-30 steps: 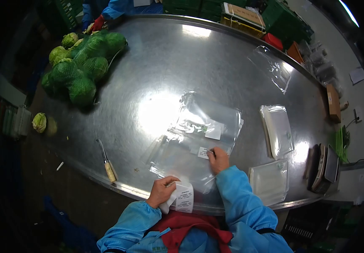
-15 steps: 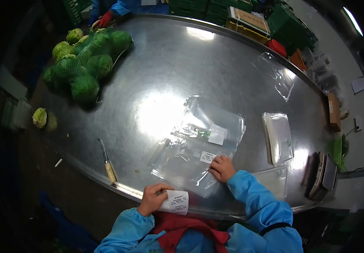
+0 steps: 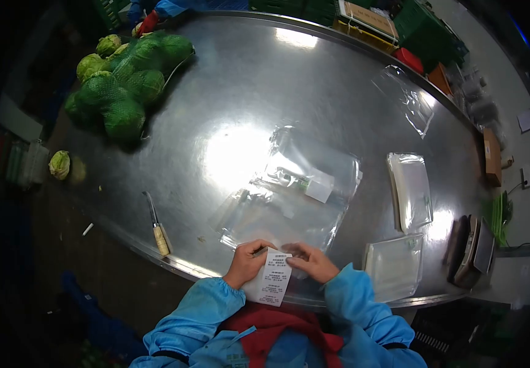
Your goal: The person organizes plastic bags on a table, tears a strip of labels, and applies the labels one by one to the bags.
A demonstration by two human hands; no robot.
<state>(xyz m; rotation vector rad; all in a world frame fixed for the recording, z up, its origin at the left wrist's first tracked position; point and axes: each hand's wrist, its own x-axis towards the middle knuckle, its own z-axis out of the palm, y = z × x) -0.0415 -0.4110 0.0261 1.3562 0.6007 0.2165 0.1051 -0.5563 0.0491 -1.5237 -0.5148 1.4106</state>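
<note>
My left hand (image 3: 246,264) grips a white sheet of printed labels (image 3: 272,283), held upright in front of my red apron at the table's near edge. At the sheet's upper right corner, my right hand (image 3: 311,262) is closed with thumb and fingertips pinching the edge; its fingers are slightly blurred. Just beyond both hands lie clear plastic bags (image 3: 302,224), overlapping and flat. A blank white label (image 3: 320,186) shows on the upper bag.
Cabbages in green net (image 3: 124,92) lie at the far left, near another person's red-gloved hand (image 3: 148,23). A loose cabbage (image 3: 59,165) and a wooden-handled knife (image 3: 160,239) sit left. Bag stacks (image 3: 411,193) and a dark box-shaped object (image 3: 473,253) stand right.
My right hand has left the bag and come back to the label sheet. My left hand has raised the sheet and shifted right. The printed label on the bag no longer shows there.
</note>
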